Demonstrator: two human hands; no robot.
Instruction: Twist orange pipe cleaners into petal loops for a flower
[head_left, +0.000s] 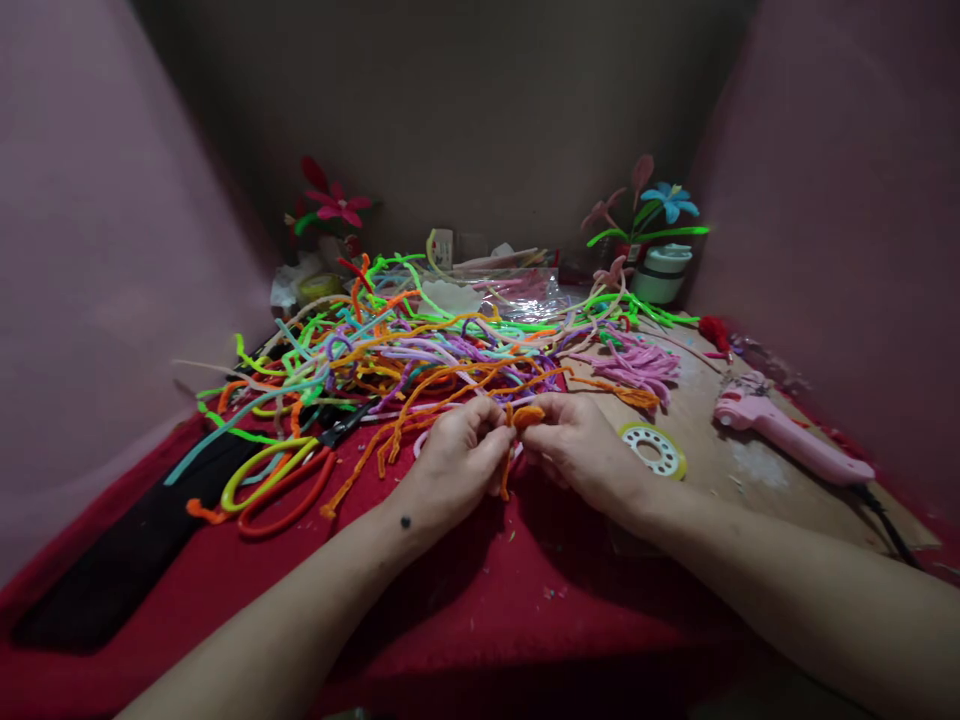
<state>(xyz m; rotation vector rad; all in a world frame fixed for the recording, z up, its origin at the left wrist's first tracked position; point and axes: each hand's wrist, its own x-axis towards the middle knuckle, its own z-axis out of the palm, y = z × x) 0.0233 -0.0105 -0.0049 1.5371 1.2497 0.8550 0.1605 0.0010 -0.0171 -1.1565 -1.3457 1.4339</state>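
Both hands meet at the middle of the red cloth, closed on an orange pipe cleaner (pixel 531 416). My left hand (pixel 466 447) pinches it with thumb and forefinger, and one short end hangs down between the hands. My right hand (pixel 581 440) grips the bent, looped part at the upper right. The fingertips partly hide how the piece is shaped. Just beyond the hands lies a large tangled heap of coloured pipe cleaners (pixel 442 350), with loose orange strands reaching toward my left hand.
Scissors with yellow and red handles (pixel 289 490) lie left, by a black cloth (pixel 112 560). At right, a board (pixel 742 490) carries a pink glue gun (pixel 795 430), a yellow-rimmed tape roll (pixel 679 455) and a pink pipe-cleaner bundle (pixel 637 365). Pipe-cleaner flowers (pixel 670 203) stand behind.
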